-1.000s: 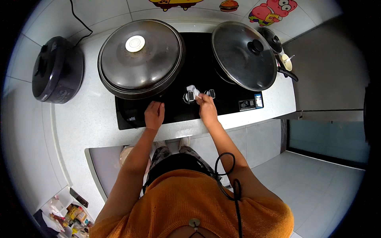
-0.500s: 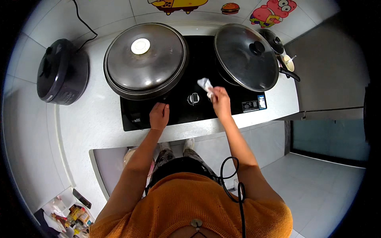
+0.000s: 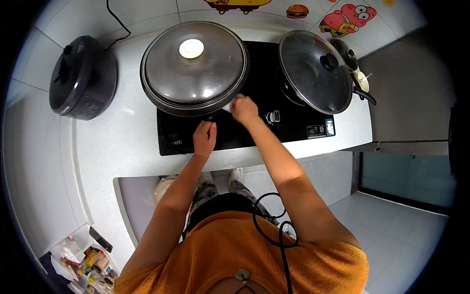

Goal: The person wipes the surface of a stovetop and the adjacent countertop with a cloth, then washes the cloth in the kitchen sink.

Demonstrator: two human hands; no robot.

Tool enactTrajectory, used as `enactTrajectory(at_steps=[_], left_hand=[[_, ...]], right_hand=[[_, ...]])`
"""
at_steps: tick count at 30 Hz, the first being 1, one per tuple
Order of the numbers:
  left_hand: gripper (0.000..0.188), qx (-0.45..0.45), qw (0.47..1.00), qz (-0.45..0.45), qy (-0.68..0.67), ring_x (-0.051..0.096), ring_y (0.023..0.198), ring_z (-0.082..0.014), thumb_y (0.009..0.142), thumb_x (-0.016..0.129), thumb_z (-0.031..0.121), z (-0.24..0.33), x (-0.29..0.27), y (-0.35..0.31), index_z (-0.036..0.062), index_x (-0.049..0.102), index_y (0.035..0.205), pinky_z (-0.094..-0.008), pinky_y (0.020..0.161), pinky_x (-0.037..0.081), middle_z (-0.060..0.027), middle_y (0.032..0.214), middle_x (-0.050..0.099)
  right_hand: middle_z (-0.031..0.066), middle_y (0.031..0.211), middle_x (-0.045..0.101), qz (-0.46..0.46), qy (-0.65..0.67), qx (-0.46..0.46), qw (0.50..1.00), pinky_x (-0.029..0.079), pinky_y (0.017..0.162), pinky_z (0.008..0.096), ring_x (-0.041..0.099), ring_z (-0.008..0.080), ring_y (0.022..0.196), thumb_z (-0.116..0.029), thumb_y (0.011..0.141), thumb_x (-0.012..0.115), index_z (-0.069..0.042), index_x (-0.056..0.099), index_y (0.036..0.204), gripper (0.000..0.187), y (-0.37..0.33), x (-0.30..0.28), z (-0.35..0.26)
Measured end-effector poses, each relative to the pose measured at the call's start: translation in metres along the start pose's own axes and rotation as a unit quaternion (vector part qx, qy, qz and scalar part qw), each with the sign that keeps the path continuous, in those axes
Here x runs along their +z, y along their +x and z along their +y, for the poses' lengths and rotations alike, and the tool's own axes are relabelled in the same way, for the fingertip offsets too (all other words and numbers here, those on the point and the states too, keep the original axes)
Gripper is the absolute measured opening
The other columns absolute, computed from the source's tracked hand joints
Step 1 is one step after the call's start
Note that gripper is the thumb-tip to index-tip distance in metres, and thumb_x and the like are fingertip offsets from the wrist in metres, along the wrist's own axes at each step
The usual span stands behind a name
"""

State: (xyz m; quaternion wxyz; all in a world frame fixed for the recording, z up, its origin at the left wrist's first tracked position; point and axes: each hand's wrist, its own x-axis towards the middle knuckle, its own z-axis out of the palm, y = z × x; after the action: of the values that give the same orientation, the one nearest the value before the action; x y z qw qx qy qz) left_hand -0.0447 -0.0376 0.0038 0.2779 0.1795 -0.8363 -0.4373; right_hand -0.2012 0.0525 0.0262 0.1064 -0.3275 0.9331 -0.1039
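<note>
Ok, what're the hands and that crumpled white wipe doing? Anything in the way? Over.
Right hand gripping crumpled white wipe at black glass cooktop. Left hand near cooktop's front, nothing visible in it. Large round grey metal lid beside wipe.

A dark, rounded electric cooker stood at the far left, a thin black cord behind it. A pink cartoon sticker (wide-eyed) clung to the white-tiled far wall. At the near left lay a flat, dark, phone-shaped object.
</note>
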Motion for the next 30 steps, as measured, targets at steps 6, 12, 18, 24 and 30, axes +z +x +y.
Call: enactTrajectory(at_steps=[6, 12, 18, 24, 30], left_hand=[[0.021, -0.022, 0.995, 0.001, -0.095, 0.04, 0.052, -0.0101, 0.091, 0.049, 0.017, 0.005, -0.026, -0.022, 0.0022, 0.056, 0.079, -0.0275, 0.048, 0.034, -0.0031, 0.066, 0.049], [0.017, -0.109, 0.984, -0.063, -0.13, 0.047, 0.058, -0.0164, 0.088, 0.051, 0.014, 0.009, -0.057, -0.07, 0.0008, 0.055, 0.078, -0.0286, 0.053, 0.037, -0.0083, 0.067, 0.051], [0.026, -0.082, 0.985, -0.06, -0.141, 0.044, 0.057, -0.0091, 0.092, 0.048, 0.025, 0.016, -0.058, -0.073, 0.003, 0.057, 0.082, -0.0265, 0.05, 0.035, -0.0031, 0.068, 0.052], [0.015, -0.096, 0.983, -0.062, -0.146, 0.049, 0.061, -0.0184, 0.088, 0.05, 0.01, 0.029, -0.066, -0.076, -0.001, 0.055, 0.079, -0.029, 0.056, 0.038, -0.0095, 0.07, 0.053], [0.016, -0.116, 0.98, -0.053, -0.151, 0.048, 0.058, -0.0128, 0.089, 0.049, 0.011, 0.027, -0.074, -0.09, 0.0, 0.055, 0.078, -0.0261, 0.053, 0.038, -0.0064, 0.069, 0.052]], right_hand=[[0.0055, 0.094, 0.056, 0.054, -0.028, -0.115, 0.991, 0.047, 0.077, 0.033, 0.052, 0.0257, 0.091, -0.002, 0.068, 0.06, -0.009, 0.065, 0.087, 0.021, -0.051, 0.004, -0.021], [0.0066, 0.091, 0.053, 0.037, 0.023, -0.141, 0.989, 0.046, 0.077, 0.0331, 0.05, 0.0256, 0.091, -0.001, 0.066, 0.059, -0.007, 0.064, 0.086, 0.022, -0.107, 0.011, -0.006], [0.0091, 0.075, 0.056, 0.077, 0.288, -0.1, 0.949, 0.047, 0.068, 0.0345, 0.056, 0.0288, 0.077, 0.005, 0.064, 0.057, -0.007, 0.057, 0.067, 0.013, -0.133, -0.004, 0.032], [0.0134, 0.086, 0.055, 0.185, 0.152, 0.081, 0.968, 0.048, 0.071, 0.0375, 0.056, 0.0315, 0.08, 0.005, 0.065, 0.057, -0.009, 0.062, 0.091, 0.029, -0.128, -0.005, 0.076], [0.0124, 0.096, 0.053, 0.199, 0.136, -0.011, 0.971, 0.047, 0.077, 0.0354, 0.052, 0.0297, 0.089, 0.004, 0.062, 0.06, -0.006, 0.06, 0.107, 0.046, -0.14, 0.024, 0.034]])
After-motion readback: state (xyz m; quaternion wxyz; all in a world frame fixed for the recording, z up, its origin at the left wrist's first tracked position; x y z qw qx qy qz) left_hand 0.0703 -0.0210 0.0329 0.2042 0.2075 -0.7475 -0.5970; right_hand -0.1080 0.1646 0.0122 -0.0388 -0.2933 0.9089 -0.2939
